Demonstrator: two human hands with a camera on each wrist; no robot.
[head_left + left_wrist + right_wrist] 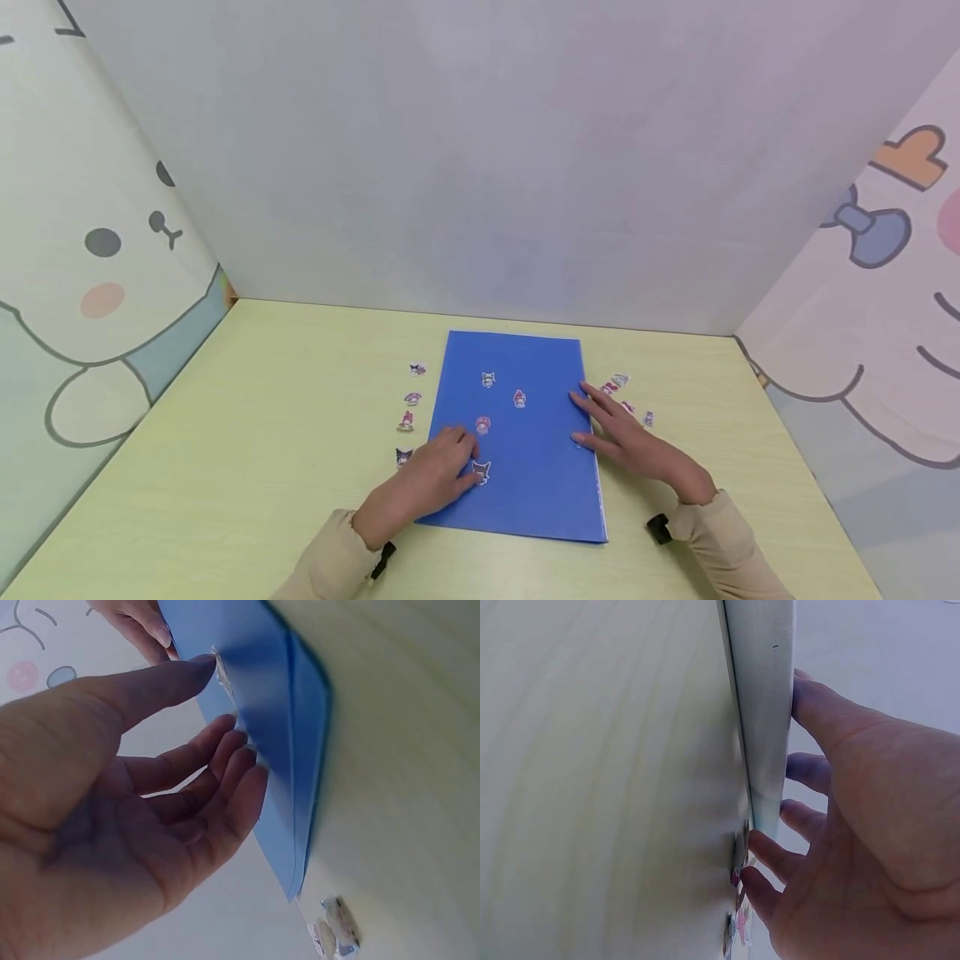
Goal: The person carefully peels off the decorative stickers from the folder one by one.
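Note:
A blue folder (525,500), its side whitish and fairly thick in the right wrist view, lies flat on the table. Several cartoon stickers are on its cover, among them a pink-hatted one (483,425) and a red-hooded one (520,398). My left hand (431,475) rests over the cover's lower left; its thumb touches a dark-eared sticker (481,472). In the left wrist view the loosely bent fingers (247,769) meet the cover, apart from the thumb. Along the folder's right edge, my right hand (637,442) rests with spread fingers and holds nothing.
Loose cartoon stickers (406,421) form a column left of the folder, the lowest partly behind my left hand. More stickers (648,418) lie to its right, some partly covered by my right hand. A pale wall (480,167) rises behind the table (262,467).

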